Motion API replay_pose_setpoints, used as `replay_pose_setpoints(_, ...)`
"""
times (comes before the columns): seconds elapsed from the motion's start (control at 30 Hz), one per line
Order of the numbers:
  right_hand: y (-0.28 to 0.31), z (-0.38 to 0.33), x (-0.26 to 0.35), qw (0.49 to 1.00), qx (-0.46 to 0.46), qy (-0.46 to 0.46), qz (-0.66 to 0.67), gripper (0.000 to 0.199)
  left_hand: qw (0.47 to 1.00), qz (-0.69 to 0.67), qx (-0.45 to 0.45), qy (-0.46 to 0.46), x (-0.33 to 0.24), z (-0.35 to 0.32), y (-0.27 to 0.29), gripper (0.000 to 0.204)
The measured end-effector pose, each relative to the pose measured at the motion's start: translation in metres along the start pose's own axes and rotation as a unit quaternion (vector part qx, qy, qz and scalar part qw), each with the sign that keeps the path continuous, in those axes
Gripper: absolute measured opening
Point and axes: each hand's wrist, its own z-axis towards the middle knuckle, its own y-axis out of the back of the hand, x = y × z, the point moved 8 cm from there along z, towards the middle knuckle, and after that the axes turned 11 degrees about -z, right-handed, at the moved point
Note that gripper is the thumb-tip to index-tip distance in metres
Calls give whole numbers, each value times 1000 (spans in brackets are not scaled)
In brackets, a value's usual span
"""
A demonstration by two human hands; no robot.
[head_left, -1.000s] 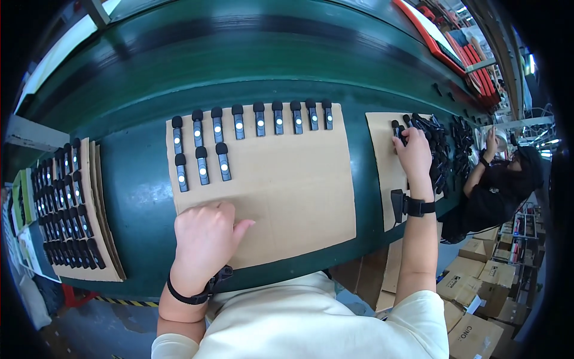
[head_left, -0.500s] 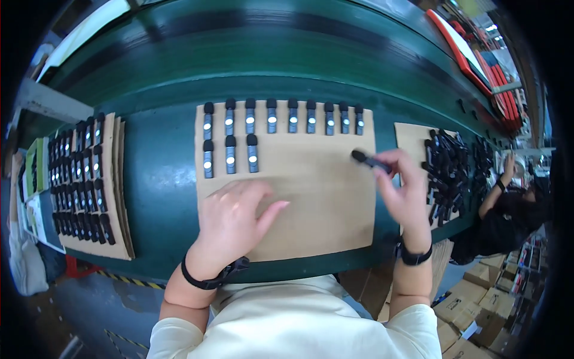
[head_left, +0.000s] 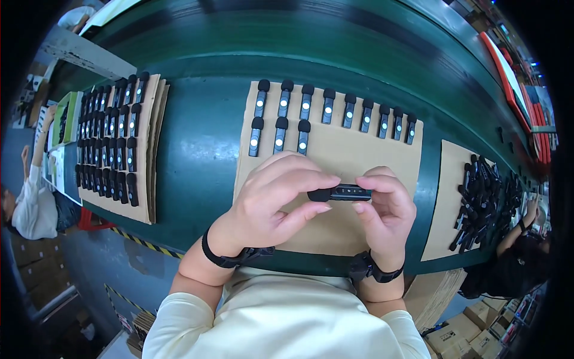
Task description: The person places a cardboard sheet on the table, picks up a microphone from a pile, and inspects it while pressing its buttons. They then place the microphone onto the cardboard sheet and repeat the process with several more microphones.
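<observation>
Between my two hands, over the cardboard sheet [head_left: 335, 236], a small black clip-on microphone [head_left: 351, 192] with a foam tip lies crosswise, a row of small marks facing up. My right hand [head_left: 385, 209] pinches its plain end between thumb and fingers. My left hand [head_left: 272, 197] closes round the foam end, index finger along the upper edge and thumb below. Beyond my hands, a row of similar microphones [head_left: 328, 107] stands foam end away from me on the sheet. Several fill this far row; a shorter second row [head_left: 279, 137] starts at the left, partly covered by my left hand.
Left on the green bench [head_left: 197, 131], stacked cardboard sheets [head_left: 154, 119] carry full rows of microphones. At right, a loose pile of microphones [head_left: 478, 197] lies on another cardboard sheet [head_left: 439, 221]. A co-worker [head_left: 508, 263] sits at far right, another person [head_left: 36, 209] at far left.
My right hand has brought the microphone left and nearer to me. My left hand has moved right and now grips its foam end. The view has turned, shifting the bench.
</observation>
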Motion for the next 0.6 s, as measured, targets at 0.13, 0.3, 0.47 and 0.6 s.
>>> replay_pose_setpoints(0.13,5,-3,-3,1000,-12,-1,-10,31,999,35,9,-19,2,1,-2,31)
replay_pose_setpoints(0.3,9,-2,-1,998,-3,34,-54,30,999,42,10,8,5,0,-5,33)
replay_pose_setpoints(0.47,8,-2,0,998,-8,39,-54,28,999,11,18,42,9,1,-7,35)
replay_pose_setpoints(0.6,5,-2,0,997,-2,54,-56,28,999,-3,0,48,10,1,-9,35)
